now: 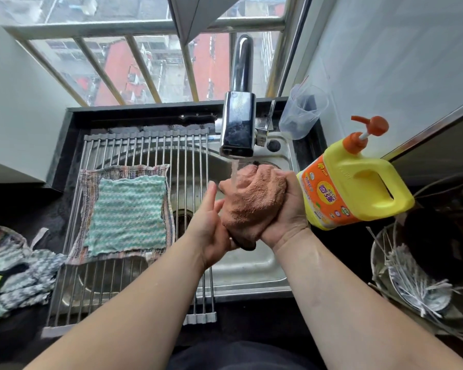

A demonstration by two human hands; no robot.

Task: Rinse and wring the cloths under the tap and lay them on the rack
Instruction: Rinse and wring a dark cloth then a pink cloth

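Two cloths (129, 212) on rack (145, 145) | one orange cloth (254, 201) under tap (238, 129) | right hand (286, 214) grips it | left hand (211, 228) pressed flat

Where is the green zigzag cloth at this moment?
In the head view, the green zigzag cloth lies flat on a striped cloth on the rack, left of the left hand.
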